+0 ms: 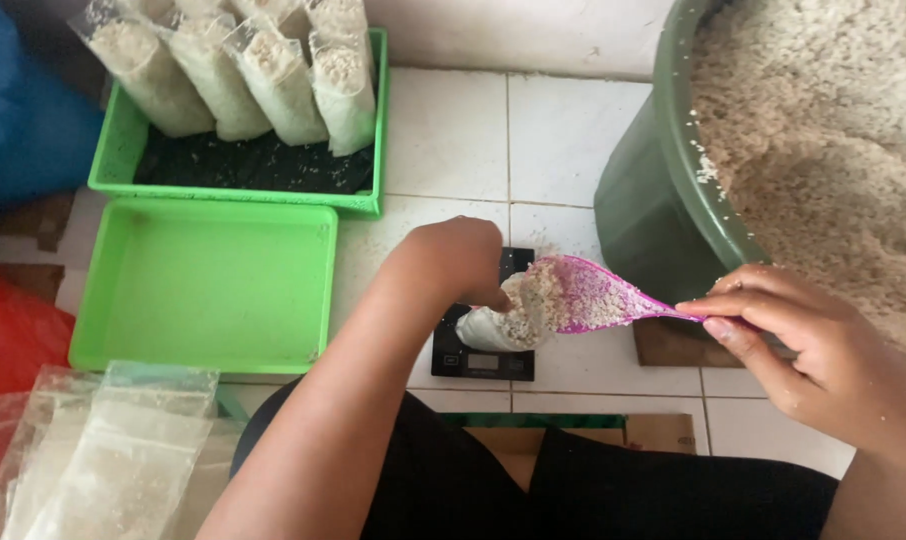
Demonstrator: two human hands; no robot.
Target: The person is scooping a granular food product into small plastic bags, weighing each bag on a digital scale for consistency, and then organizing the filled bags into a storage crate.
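Head view looks down on a white tiled floor [453, 130], where the left hand [453, 260] is closed around the mouth of a small clear bag [498, 322] standing on a black scale [481, 355]. Right hand [803, 340] pinches the handle of a pink scoop [593, 298], its tip touching the bag's opening, pale grain sliding in. Doing this well likely means keeping the bag's mouth held wide and upright under the scoop's lip, tilting the scoop gently so nothing spills onto the scale, and leaving the display uncovered. A big green tub [663, 190] of grain sits just right; filled bags [263, 75] lean in the far green tray [113, 150], with an empty tray [208, 285] nearer
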